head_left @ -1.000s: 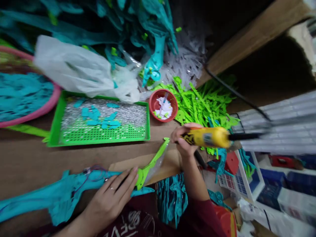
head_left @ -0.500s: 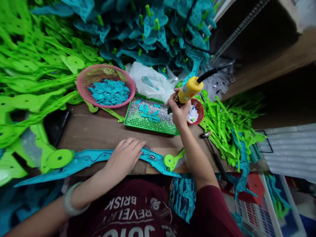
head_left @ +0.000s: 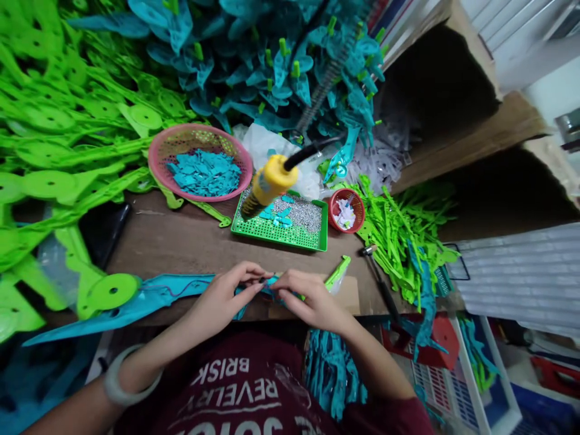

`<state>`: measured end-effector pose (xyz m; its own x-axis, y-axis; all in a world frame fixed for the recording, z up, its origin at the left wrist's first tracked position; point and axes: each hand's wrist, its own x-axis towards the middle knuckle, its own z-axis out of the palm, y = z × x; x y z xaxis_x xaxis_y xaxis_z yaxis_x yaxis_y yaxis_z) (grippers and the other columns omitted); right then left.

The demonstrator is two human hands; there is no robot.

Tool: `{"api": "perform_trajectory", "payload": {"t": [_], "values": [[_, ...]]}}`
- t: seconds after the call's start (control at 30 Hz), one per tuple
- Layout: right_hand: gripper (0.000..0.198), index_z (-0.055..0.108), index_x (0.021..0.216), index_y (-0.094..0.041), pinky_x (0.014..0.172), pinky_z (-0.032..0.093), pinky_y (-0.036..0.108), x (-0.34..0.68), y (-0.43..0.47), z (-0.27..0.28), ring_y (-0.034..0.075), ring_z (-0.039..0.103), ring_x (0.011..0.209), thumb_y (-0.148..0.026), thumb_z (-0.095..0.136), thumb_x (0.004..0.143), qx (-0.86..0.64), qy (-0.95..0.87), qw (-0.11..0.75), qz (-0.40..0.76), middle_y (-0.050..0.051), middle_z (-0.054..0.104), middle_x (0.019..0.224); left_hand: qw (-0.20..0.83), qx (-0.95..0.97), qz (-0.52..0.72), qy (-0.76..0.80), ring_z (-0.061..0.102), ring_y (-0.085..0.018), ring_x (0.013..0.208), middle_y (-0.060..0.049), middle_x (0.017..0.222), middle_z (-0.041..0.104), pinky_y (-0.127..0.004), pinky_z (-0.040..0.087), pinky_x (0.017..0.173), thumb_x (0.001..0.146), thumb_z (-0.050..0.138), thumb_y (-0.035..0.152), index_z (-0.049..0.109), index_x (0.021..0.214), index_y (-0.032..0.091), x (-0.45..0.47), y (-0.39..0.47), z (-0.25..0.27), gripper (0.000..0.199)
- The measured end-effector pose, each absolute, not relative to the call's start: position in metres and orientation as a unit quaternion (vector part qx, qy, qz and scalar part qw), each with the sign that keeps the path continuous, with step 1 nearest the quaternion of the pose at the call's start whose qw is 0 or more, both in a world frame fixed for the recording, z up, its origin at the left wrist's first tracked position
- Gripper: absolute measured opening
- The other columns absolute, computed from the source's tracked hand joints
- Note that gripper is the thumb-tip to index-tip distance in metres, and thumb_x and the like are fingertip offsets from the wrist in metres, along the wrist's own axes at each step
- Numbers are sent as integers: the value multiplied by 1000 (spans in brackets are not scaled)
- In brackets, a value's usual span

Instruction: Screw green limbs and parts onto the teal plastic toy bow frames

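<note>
A long, curved blue plastic piece (head_left: 179, 284) lies along the table's front edge, with a thin wire running along it. My left hand (head_left: 226, 299) is closed on its middle stretch, fingertips pinched at a small dark bit I cannot make out. Right beside it, my right hand (head_left: 312, 299) has its fingers curled on the piece's right portion, which they mostly hide. A lime-green disc part (head_left: 113, 293) overlaps the left stretch, and a lime-green arm (head_left: 338, 275) sticks out past my right hand. Above my hands, a yellow electric screwdriver (head_left: 269, 184) hangs from its black cord, untouched.
Behind it are a green perforated tray (head_left: 281, 235) of screws and blue bits, a pink basket (head_left: 156, 160) of blue pieces and a small red basket (head_left: 360, 208). A hammer (head_left: 383, 281) lies to the right. Lime-green parts (head_left: 54, 121) and blue parts (head_left: 254, 78) are heaped around.
My right hand has let go of the screwdriver and come down to the blue piece beside my left hand. The screwdriver now hangs further left, over the tray.
</note>
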<state>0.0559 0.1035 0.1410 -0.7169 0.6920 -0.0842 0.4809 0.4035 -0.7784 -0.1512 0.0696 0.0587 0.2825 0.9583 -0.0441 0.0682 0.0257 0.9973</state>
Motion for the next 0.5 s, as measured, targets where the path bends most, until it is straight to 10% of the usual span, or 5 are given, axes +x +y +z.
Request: {"api": "perform_trajectory", "payload": {"t": [0.37, 0.5], "values": [[18, 60, 114, -17, 70, 49, 27, 63, 123, 100, 16, 61, 82, -22, 48, 101, -232, -934, 134, 238, 6, 64, 92, 680, 462, 423, 381, 66, -11, 74, -12, 116, 66, -33, 58, 75, 85, 63, 27, 47, 113, 19, -149, 84, 40, 33], [20, 61, 115, -17, 65, 44, 28, 69, 112, 85, 17, 59, 77, -20, 48, 100, -260, -945, 137, 143, 7, 64, 88, 548, 530, 448, 466, 70, -16, 82, -11, 114, 66, -37, 60, 78, 90, 61, 31, 49, 115, 19, -145, 69, 44, 30]]}}
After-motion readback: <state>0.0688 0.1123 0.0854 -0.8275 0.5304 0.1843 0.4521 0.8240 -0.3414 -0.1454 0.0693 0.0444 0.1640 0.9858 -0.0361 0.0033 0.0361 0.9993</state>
